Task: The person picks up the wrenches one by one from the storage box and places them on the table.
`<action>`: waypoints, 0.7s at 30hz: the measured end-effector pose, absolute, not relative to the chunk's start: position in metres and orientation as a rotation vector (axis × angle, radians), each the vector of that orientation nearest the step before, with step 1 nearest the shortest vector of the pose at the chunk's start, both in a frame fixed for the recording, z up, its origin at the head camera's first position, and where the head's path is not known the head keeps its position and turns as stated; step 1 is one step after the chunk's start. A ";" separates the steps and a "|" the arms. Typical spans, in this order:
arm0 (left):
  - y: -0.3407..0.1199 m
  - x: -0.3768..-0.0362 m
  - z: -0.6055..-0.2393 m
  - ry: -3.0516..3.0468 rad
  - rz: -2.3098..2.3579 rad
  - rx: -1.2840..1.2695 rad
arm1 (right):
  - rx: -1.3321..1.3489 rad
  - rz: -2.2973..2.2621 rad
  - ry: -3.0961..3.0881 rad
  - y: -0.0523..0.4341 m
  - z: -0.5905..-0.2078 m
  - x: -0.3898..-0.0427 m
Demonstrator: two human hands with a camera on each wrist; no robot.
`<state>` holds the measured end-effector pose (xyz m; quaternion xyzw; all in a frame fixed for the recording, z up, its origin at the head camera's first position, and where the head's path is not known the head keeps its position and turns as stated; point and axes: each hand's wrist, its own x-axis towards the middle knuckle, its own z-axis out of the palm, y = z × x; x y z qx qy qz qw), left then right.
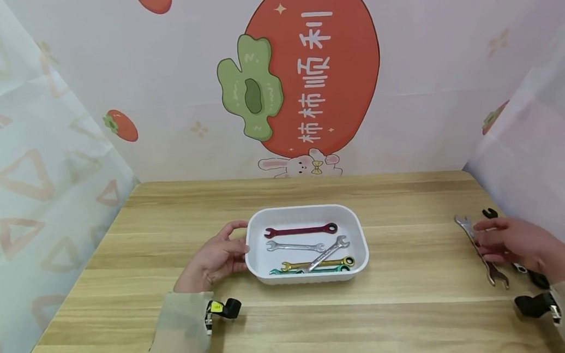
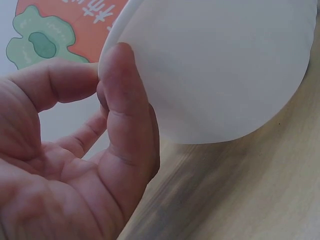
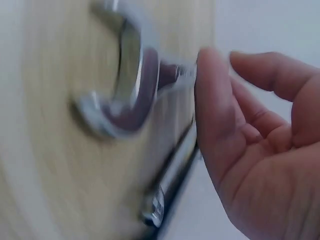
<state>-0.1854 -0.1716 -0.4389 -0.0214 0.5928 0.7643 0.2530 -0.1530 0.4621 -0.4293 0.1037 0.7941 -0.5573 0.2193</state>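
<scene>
My left hand (image 1: 219, 260) holds the left rim of a white tray (image 1: 308, 278), with thumb and fingers on either side of it in the left wrist view. Inside the tray lie a red wrench (image 1: 301, 231), two silver wrenches (image 1: 292, 247), a gold wrench (image 1: 313, 263) and a green wrench partly hidden by the front wall. At the far right, my right hand (image 1: 518, 242) is over a large silver open-end wrench (image 1: 485, 263), fingertips at its shaft. Thumb and forefinger stand apart in the right wrist view; whether they touch the wrench cannot be told.
Partly under the right hand lie a dark wrench (image 1: 490, 213) and another metal tool end (image 1: 521, 268). The wooden table (image 1: 205, 198) meets a printed backdrop (image 1: 182, 150) behind and hanging sheets at both sides.
</scene>
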 end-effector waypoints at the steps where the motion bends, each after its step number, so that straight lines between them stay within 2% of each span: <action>1: -0.172 -0.185 -0.439 1.612 2.077 -0.057 | 0.296 -1.604 2.131 0.462 -0.430 -0.152; 5: -0.172 -0.186 -0.438 1.612 2.076 -0.054 | 0.336 -1.690 2.026 0.460 -0.431 -0.149; 21: -0.174 -0.184 -0.437 1.587 2.091 -0.040 | 0.405 -1.498 2.277 0.456 -0.419 -0.152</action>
